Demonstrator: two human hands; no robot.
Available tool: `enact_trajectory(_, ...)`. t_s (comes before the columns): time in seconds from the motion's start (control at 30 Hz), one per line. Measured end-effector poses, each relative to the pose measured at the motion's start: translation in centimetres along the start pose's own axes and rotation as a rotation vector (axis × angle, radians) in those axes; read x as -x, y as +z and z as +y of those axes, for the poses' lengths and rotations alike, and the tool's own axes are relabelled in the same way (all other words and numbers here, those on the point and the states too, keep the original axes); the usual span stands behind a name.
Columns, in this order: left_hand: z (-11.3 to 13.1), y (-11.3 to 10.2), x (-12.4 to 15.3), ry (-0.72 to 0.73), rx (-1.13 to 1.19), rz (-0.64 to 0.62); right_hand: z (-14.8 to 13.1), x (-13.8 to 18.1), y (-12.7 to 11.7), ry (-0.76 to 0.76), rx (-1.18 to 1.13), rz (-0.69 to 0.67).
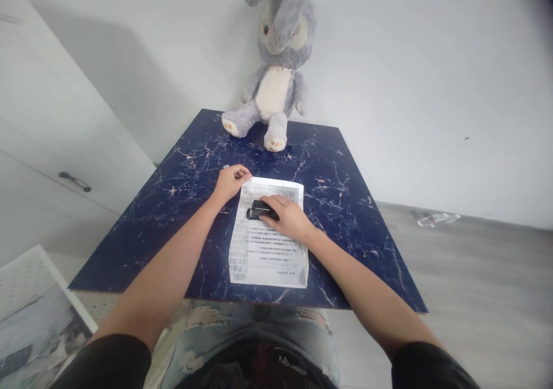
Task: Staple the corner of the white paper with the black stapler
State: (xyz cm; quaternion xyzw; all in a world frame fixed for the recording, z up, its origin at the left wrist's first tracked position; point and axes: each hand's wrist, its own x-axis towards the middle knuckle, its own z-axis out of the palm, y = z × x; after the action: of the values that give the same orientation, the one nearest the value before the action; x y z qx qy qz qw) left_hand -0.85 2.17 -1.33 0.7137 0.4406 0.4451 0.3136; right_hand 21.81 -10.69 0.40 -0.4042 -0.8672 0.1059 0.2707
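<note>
Fingers (276, 199) of the right hand (290, 217) curl around a black stapler (261, 208), with the thumb on the side close to the person. The stapler is over the paper (272, 265), on the half toward the far edge of the blue tabletop (349, 204). I can't tell if it touches the page. Its long way goes from side to side, with just a little slant. Its nose points to the left edge of the tabletop, and its back end is tucked in the right hand.

The left hand (235, 180) has its thumb and a finger put together by the far left corner of the paper. I can't tell if they pinch it. The paper is taller than it is wide. It runs long from near the front edge toward the far edge, and leans a tiny bit. A gray toy rabbit (276, 89) sits at the far edge, with its feet toward the front.
</note>
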Motion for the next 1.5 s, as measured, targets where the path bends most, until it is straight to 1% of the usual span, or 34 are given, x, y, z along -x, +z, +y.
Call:
enact_trajectory(0.07,0.1,0.0,0.0,0.011,-0.031,0.004,-0.2,-0.1,-0.3,-0.007,0.033,-0.014)
enact_trajectory(0.17,0.1,0.0,0.0,0.020,-0.102,0.007,-0.5,-0.1,-0.6,-0.062,0.076,-0.050)
enact_trajectory(0.23,0.2,0.0,0.0,0.013,-0.143,-0.003,-0.6,0.0,-0.7,-0.102,0.095,-0.067)
enact_trajectory(0.3,0.2,0.0,-0.1,0.008,-0.171,-0.021,-0.6,0.0,-0.7,-0.109,0.096,-0.065)
enact_trajectory(0.6,0.3,0.1,-0.1,0.019,-0.170,-0.036,-0.1,0.2,-0.3,-0.007,0.120,-0.019)
enact_trajectory(0.73,0.4,-0.1,-0.1,0.027,-0.207,-0.020,0.0,0.2,-0.3,0.037,0.080,-0.013)
enact_trajectory(0.9,0.3,-0.1,-0.1,0.042,-0.194,0.000,0.1,0.2,-0.2,0.089,0.002,-0.005)
enact_trajectory(1.07,0.2,-0.1,-0.1,0.012,-0.199,0.028,0.4,0.1,0.0,0.109,-0.028,-0.002)
enact_trajectory(1.2,0.1,0.1,-0.1,0.007,-0.200,0.005,0.5,0.0,-0.2,0.115,-0.002,-0.002)
enact_trajectory(1.3,0.1,0.3,0.0,0.047,-0.225,-0.022,0.5,0.0,-0.3,0.121,0.009,-0.003)
enact_trajectory(1.4,0.4,0.4,0.2,0.134,-0.302,-0.043,0.6,0.1,-0.4,0.111,-0.015,-0.008)
enact_trajectory(1.47,0.7,0.5,0.4,0.225,-0.376,-0.091,0.7,0.2,-0.4,0.089,-0.039,0.002)
enact_trajectory(1.5,0.9,0.6,0.5,0.274,-0.400,-0.139,0.7,0.2,-0.4,0.073,-0.051,0.014)
